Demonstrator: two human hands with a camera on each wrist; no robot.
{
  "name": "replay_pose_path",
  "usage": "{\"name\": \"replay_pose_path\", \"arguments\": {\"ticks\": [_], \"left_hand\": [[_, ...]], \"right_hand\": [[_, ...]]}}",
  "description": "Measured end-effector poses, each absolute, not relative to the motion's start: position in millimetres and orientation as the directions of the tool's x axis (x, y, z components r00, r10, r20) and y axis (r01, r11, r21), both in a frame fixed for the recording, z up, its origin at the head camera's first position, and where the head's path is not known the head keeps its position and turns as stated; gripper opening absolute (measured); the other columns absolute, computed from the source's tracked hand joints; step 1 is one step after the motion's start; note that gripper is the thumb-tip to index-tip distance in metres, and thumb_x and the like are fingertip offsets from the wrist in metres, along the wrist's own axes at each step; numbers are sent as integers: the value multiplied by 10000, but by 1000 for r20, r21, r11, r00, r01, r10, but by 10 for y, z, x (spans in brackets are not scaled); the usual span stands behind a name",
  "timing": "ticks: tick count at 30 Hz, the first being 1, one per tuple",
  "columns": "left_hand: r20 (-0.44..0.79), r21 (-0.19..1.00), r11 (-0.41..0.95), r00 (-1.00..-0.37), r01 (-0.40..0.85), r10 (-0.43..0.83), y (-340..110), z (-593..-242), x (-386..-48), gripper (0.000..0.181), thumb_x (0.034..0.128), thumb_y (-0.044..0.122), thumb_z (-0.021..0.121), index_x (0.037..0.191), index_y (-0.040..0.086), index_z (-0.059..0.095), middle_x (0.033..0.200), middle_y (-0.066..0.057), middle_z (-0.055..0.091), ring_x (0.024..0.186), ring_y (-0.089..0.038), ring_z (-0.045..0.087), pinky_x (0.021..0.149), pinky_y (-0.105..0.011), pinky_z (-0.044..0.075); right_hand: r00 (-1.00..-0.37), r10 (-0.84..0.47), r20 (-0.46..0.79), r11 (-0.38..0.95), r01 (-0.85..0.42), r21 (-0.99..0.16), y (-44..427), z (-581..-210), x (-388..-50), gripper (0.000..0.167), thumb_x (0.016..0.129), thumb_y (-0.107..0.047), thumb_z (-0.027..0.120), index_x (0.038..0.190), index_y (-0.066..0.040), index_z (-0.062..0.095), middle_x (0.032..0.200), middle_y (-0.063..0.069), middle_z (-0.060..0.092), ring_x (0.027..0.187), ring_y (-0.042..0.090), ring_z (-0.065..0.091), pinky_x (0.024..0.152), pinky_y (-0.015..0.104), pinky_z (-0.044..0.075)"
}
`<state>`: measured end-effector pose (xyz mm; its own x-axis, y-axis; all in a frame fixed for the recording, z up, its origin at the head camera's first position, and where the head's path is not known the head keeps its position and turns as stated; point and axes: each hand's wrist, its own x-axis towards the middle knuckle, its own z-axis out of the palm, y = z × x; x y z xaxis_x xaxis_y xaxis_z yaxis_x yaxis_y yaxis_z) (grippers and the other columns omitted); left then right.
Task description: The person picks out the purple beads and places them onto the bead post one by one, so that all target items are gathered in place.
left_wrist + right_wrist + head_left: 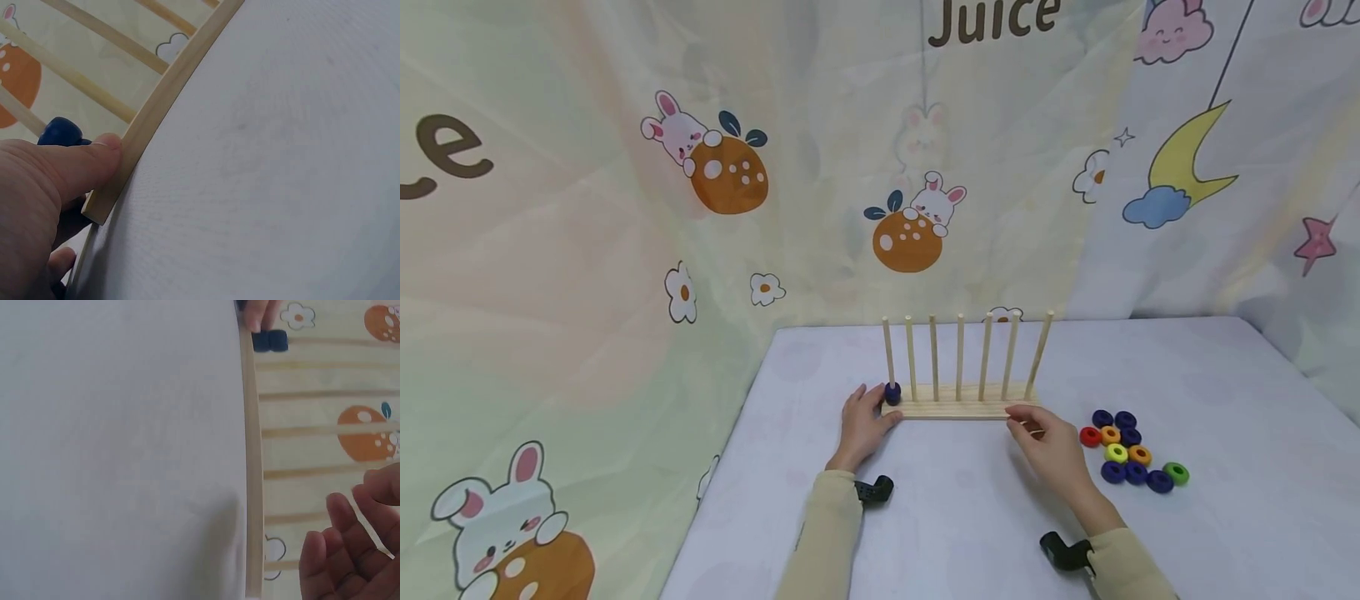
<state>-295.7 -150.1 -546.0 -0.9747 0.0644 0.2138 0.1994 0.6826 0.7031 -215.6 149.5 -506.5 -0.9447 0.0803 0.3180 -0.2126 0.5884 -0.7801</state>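
A wooden peg rack (958,408) with several upright pegs stands on the table. Two dark blue beads (892,393) are stacked at the foot of its leftmost peg; in the right wrist view the blue beads (270,340) sit against the base. My left hand (861,425) grips the rack's left end, its thumb (94,161) on the front edge of the base and other fingers partly hidden behind. Near the rack's right front corner is my right hand (1047,450), fingers loosely bent and holding nothing. In the right wrist view that hand (359,550) appears apart from the base.
Loose beads lie in a group to the right of my right hand: several blue ones (1160,482), a red one (1090,437), orange ones (1139,454), a yellow one (1116,453) and a green one (1176,474). A printed curtain (820,167) hangs behind the white table (955,525).
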Motion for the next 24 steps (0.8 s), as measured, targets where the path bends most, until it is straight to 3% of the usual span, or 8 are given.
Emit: {"name": "replay_pose_path", "arguments": {"ticks": [9,19,24], "left_hand": [[224,699,685,-973,205,62,-1494,-5454,-2964,594,845,270,765,1357,42,569,1351,-98,597,1406,-387,317,1158,-554,195],[244,692,686,-967,225,71,-1498,-5455,-2961,592,846,269,763,1353,32,569,1327,-103,614,1396,-398,330,1154,-557,201],[243,692,686,-967,224,71,-1495,-5449,-2963,591,844,274,764,1351,37,572,1331,-104,612,1397,-396,330,1153,-560,203]], "right_hand": [[-977,108,185,621,-79,-780,1716,-5092,-2120,258,955,-221,639,1169,-83,681,1079,98,697,925,219,648,724,189,518],[-985,74,158,713,-59,-699,1830,-5094,-2013,291,924,-200,665,1185,-72,677,1070,99,692,854,201,629,674,283,514],[-987,94,133,739,-20,-673,1895,-5118,-2014,214,910,-202,680,1089,-87,696,980,71,685,763,184,571,609,280,463]]}}
